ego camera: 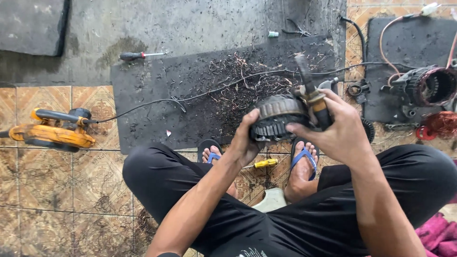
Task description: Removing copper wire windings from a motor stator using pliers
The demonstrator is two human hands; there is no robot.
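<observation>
The person wears black trousers (295, 223), blue-strapped flip-flops (303, 157), and has bare forearms without sleeves.

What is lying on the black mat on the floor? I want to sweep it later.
The black mat holds a heap of cut wire scraps and a black cable across it. Its near right part is hidden behind the round metal part held in both hands.

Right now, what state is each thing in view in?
Stator core: held up in the left hand.
Tool with the orange grip: gripped in the right hand.
Orange blower: lying on the tiles.
Black-handled screwdriver: lying on the floor.
Second stator: resting on a mat.
</observation>
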